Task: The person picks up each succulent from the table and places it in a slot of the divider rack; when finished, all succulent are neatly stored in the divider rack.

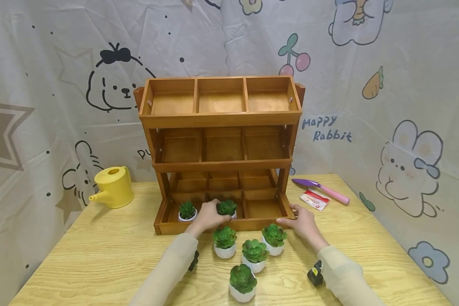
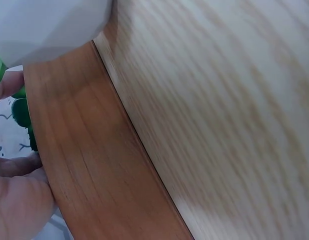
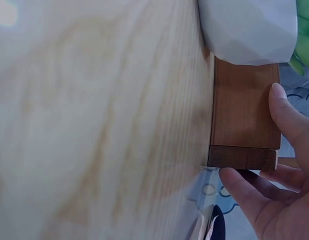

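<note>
A three-tier wooden shelf (image 1: 219, 120) with divided trays stands on the table. In the bottom tray's middle compartment, my left hand (image 1: 210, 215) holds a small potted succulent (image 1: 227, 207) by its side, the pot mostly hidden behind the fingers and the front board. Another succulent (image 1: 187, 210) in a white pot sits in the left compartment. My right hand (image 1: 303, 220) grips the tray's front right corner, thumb on the front board (image 3: 247, 105) and fingers along the end. Several more succulents, among them one nearest the shelf's right side (image 1: 274, 236), stand between my forearms.
A yellow watering can (image 1: 114, 187) stands left of the shelf. To the right lie a small trowel with a purple blade and pink handle (image 1: 334, 194) and a red-and-white packet (image 1: 315, 199). A patterned cloth (image 1: 367, 106) hangs behind the table.
</note>
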`<state>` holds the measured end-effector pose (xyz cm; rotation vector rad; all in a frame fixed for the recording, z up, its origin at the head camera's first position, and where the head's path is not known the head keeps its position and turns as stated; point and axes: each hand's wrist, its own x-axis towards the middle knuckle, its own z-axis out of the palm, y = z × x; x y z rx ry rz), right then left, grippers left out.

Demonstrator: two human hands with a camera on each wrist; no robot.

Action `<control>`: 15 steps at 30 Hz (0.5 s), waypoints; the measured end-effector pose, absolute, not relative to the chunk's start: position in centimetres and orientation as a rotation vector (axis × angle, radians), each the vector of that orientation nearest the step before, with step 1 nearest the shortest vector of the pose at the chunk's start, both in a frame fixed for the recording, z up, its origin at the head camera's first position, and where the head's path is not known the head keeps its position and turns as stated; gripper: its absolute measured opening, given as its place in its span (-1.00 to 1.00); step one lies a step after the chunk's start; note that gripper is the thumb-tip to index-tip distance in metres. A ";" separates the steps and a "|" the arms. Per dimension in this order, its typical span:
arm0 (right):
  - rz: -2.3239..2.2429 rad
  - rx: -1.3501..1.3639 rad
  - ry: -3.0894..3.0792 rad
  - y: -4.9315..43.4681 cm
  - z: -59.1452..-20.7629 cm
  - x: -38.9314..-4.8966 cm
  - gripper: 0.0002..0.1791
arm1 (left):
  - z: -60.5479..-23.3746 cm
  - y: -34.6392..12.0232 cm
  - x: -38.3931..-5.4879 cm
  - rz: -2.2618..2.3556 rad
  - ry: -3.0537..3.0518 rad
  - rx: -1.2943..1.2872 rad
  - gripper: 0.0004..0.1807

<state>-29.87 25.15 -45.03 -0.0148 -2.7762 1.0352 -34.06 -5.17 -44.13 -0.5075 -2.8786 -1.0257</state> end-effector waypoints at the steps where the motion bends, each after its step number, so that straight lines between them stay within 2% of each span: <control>1: 1.033 -0.015 -2.778 25.2 -45.0 -29.9 -0.20 | -44.2 -5.2 -34.1 -1.026 -2.879 -0.510 -0.32; 15: 1.055 -0.037 -2.786 25.0 -44.9 -29.7 -0.20 | -43.9 -5.9 -33.4 -1.139 -2.800 -0.522 -0.34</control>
